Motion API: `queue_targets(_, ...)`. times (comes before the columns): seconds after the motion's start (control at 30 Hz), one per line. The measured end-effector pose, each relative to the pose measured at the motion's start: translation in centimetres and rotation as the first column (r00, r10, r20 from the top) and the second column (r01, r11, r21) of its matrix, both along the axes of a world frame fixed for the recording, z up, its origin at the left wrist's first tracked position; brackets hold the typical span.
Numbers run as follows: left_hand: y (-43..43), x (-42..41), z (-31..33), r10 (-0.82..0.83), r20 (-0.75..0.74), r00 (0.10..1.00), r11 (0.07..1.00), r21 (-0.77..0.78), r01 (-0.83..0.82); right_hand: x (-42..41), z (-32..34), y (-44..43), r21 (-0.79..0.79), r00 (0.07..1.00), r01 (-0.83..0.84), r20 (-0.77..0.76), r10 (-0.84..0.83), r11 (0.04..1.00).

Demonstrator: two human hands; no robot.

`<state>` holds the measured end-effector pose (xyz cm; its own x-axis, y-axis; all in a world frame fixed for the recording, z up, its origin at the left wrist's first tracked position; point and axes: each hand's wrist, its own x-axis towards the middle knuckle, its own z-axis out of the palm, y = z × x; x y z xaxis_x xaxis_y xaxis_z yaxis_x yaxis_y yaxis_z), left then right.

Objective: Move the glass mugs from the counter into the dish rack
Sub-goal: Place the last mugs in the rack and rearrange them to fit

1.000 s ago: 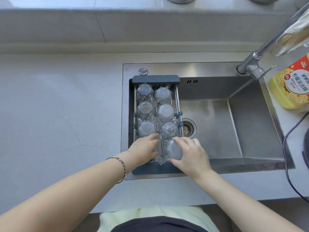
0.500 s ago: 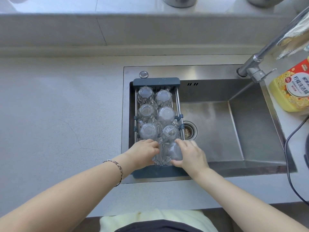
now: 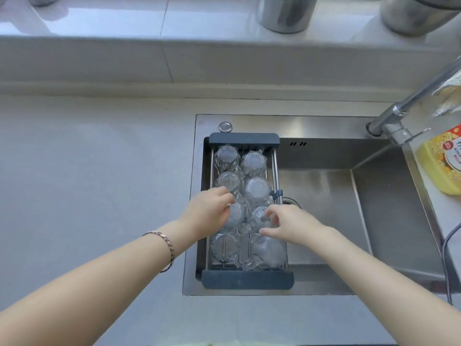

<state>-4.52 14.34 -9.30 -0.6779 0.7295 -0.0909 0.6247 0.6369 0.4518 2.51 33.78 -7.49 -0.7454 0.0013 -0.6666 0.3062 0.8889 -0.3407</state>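
Note:
A grey-ended wire dish rack (image 3: 247,279) spans the left part of the sink and holds several upturned glass mugs in two columns. The two nearest mugs (image 3: 224,247) (image 3: 268,250) stand free at the rack's near end. My left hand (image 3: 207,213) curls over the left mug (image 3: 235,213) of the row behind them. My right hand (image 3: 291,223) pinches the right mug (image 3: 258,217) of that same row between thumb and fingers. Further mugs (image 3: 255,188) fill the far rows. No mug shows on the counter.
The steel sink basin (image 3: 324,196) lies open right of the rack, with a faucet (image 3: 404,113) at its far right corner. A yellow dish soap bottle (image 3: 441,166) and a dark cable (image 3: 446,245) sit at the right edge. Grey counter (image 3: 99,183) stretches left; metal containers (image 3: 284,13) stand on the ledge.
Both hands have left the two near-row mugs standing in the rack and moved forward onto the row behind. The view has come closer to the rack.

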Motion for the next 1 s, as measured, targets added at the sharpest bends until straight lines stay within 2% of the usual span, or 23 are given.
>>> queue_targets(0.07,0.5,-1.9,1.0,0.166,0.01,0.986,0.986,-0.013,-0.166,-2.2,0.7,0.7,-0.038,0.987,0.102,-0.123,-0.106,0.994)
queue_targets(0.13,1.0,-4.4,1.4,0.322,0.066,0.945,0.942,-0.121,-0.312,-5.2,0.4,1.2,-0.033,0.947,0.187,-0.262,-0.189,0.982)
queue_targets(0.2,1.7,-6.7,1.3,0.371,0.087,0.924,0.914,-0.209,-0.348,-8.1,-0.6,1.4,-0.002,0.921,0.233,-0.322,-0.222,0.972)
queue_targets(0.27,2.5,-8.5,1.0,0.316,0.058,0.947,0.921,-0.259,-0.292,-10.6,-2.0,1.3,0.026,0.94,0.222,-0.272,-0.207,0.975)
queue_targets(0.37,4.1,-10.8,-0.1,0.008,-0.088,0.996,0.926,-0.375,-0.04,-12.6,-4.2,0.8,0.055,0.978,0.129,-0.17,-0.118,0.99)
queue_targets(0.47,5.8,-12.5,-1.2,-0.294,-0.099,0.951,0.809,-0.556,0.192,-13.1,-5.6,0.7,0.115,0.975,0.084,-0.213,-0.058,0.99)
queue_targets(0.53,6.5,-13.1,-1.9,-0.355,-0.079,0.931,0.761,-0.603,0.239,-13.1,-5.9,0.9,0.11,0.965,0.069,-0.26,-0.038,0.992)
queue_targets(0.67,6.8,-13.6,-2.2,-0.364,-0.085,0.927,0.758,-0.605,0.243,-12.3,-5.4,1.3,0.059,0.947,0.115,-0.308,-0.091,0.992)
queue_targets(0.8,6.5,-14.1,-2.1,-0.324,-0.097,0.941,0.785,-0.583,0.21,-10.9,-3.9,1.9,0.025,0.868,0.253,-0.448,-0.215,0.967)
queue_targets(1.0,7.3,-12.7,-1.4,-0.04,-0.078,0.996,0.851,-0.526,-0.007,-9.8,-3.1,3.1,-0.02,0.839,0.329,-0.453,-0.302,0.944)
